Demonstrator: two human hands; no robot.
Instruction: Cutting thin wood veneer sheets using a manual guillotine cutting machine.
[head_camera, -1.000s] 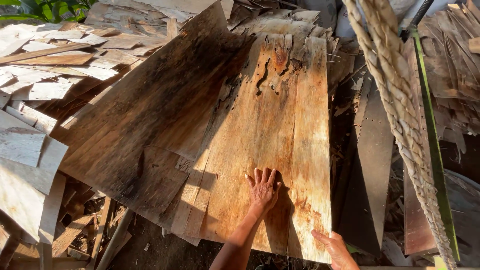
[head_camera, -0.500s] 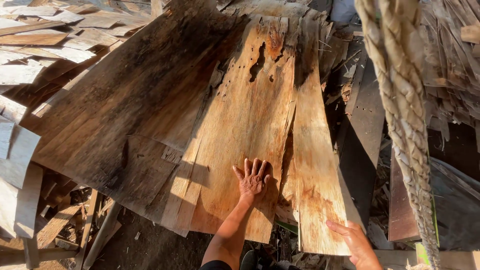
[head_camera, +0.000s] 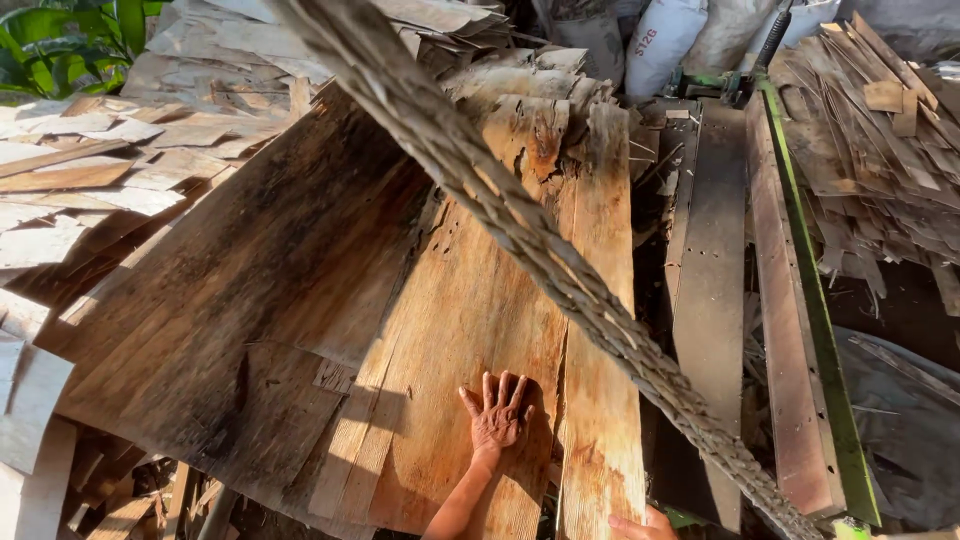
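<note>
Two hands are on the pale veneer sheet (head_camera: 470, 330), which lies atop the dark sheet (head_camera: 230, 300). My left hand (head_camera: 497, 410) presses flat on it, fingers spread wide; my right hand (head_camera: 640, 524) grips the split strip (head_camera: 600, 400) at its near edge, fingers mostly hidden. I judge the crack could run further if I tug unevenly. A braided rope (head_camera: 540, 250) crosses above the sheet.

left hand (head_camera: 498, 412) flat on veneer sheet (head_camera: 470, 330) | right hand (head_camera: 640, 524) at strip's (head_camera: 600, 400) near end | strip right of sheet | rope (head_camera: 520, 225) crosses above both
</note>
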